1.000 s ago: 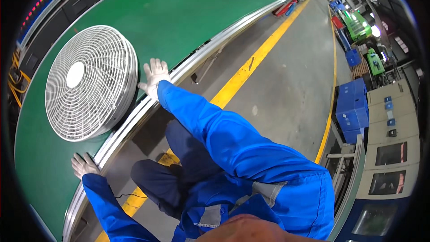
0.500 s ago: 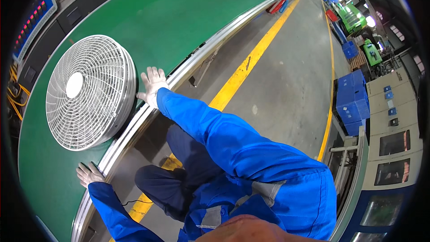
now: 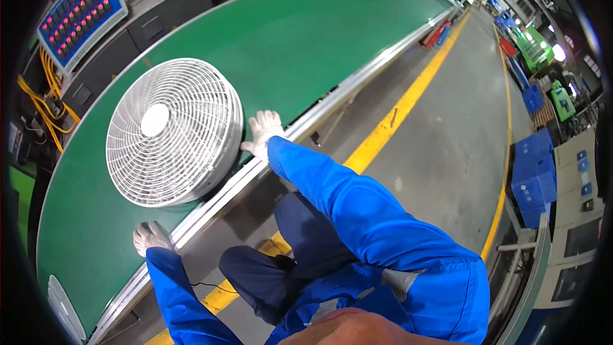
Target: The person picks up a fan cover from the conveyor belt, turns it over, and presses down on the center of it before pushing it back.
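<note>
A stack of round white fan grilles (image 3: 191, 105) lies on the green conveyor belt (image 3: 306, 32), a pale disc at the centre of the top one. Just right of the stack, my right hand (image 3: 264, 133) rests at the belt's near edge in a pale glove, fingers spread and holding nothing. My left hand (image 3: 151, 237), also gloved, is below the stack on the belt by the metal rail (image 3: 191, 223). Its fingers are stretched out and apart from the grilles. Both arms wear blue sleeves.
A control panel (image 3: 83, 16) with red lights stands beyond the belt at far left, near yellow cables (image 3: 45, 108). Another white grille (image 3: 64, 306) shows at the lower left. Blue crates (image 3: 534, 176) stand across the aisle, and yellow lines (image 3: 408, 99) mark the grey floor.
The whole view has shifted, so belt, grilles and hands appear farther right. More of the control panel and another grille at lower left now show. Both hands stay beside the stack.
</note>
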`<action>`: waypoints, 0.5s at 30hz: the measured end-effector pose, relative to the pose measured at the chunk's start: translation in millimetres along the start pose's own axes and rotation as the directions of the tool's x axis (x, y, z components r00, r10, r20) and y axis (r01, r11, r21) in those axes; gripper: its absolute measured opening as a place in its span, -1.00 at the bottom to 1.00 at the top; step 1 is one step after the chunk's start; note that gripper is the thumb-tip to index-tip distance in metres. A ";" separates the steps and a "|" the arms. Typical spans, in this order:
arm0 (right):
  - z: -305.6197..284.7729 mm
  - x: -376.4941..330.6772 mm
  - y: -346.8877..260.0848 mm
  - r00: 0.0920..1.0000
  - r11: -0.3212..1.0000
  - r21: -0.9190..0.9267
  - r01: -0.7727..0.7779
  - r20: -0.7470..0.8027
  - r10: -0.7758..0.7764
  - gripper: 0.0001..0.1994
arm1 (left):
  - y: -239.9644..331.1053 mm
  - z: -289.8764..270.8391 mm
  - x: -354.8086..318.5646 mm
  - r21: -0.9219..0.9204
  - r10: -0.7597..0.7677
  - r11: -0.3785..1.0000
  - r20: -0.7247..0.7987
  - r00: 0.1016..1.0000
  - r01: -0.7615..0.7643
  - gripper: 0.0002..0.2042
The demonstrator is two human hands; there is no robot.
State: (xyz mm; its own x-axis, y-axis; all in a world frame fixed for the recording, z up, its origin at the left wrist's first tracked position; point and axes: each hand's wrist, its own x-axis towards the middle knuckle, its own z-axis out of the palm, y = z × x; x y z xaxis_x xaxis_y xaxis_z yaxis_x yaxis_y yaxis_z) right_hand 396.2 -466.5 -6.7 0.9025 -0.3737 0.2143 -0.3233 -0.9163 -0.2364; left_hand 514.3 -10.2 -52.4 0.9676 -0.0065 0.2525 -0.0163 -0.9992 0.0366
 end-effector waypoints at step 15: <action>17.3 17.6 1.9 0.998 0.998 -0.038 -0.049 0.040 0.051 -0.16 | -16.4 1.2 18.4 -0.060 -0.125 0.990 0.086 0.988 0.130 -0.52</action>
State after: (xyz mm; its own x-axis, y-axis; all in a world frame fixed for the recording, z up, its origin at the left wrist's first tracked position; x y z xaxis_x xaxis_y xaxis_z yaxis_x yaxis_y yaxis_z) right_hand 416.4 -472.3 -19.7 0.8955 -0.4138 0.1641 -0.3781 -0.9016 -0.2102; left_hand 532.7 6.1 -49.5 0.9801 0.1152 0.1614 0.0951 -0.9874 0.1267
